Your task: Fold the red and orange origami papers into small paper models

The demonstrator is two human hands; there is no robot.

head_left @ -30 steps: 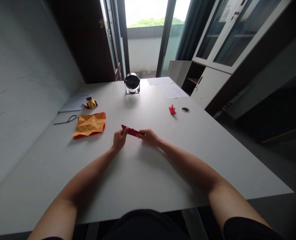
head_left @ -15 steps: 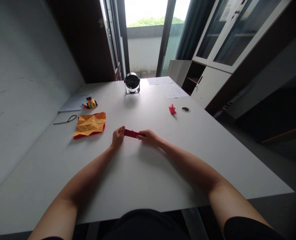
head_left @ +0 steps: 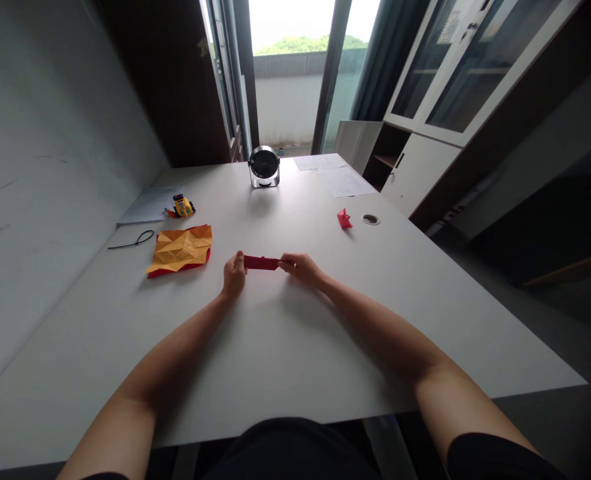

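A dark red strip of folded paper point(head_left: 262, 263) is stretched between my two hands, over the middle of the white table point(head_left: 295, 353). My left hand point(head_left: 234, 275) is closed round its left end, thumb on top. At the other end my right hand point(head_left: 300, 268) pinches the corner between thumb and fingers. The parts of the paper inside the hands are hidden. To the left of my left hand lie creased orange paper point(head_left: 182, 248) and red paper point(head_left: 165, 272) beneath it.
A small red folded paper piece point(head_left: 344, 219) stands at right, beside a round cable hole point(head_left: 370, 219). A small fan-like round device point(head_left: 264, 165) is at the back. On the left are a yellow toy point(head_left: 180, 206), a black cable tie point(head_left: 134, 241) and paper sheets point(head_left: 148, 205).
My left hand has shifted slightly left and my right hand slightly right. More of the red paper shows between them, and it now lies more level.
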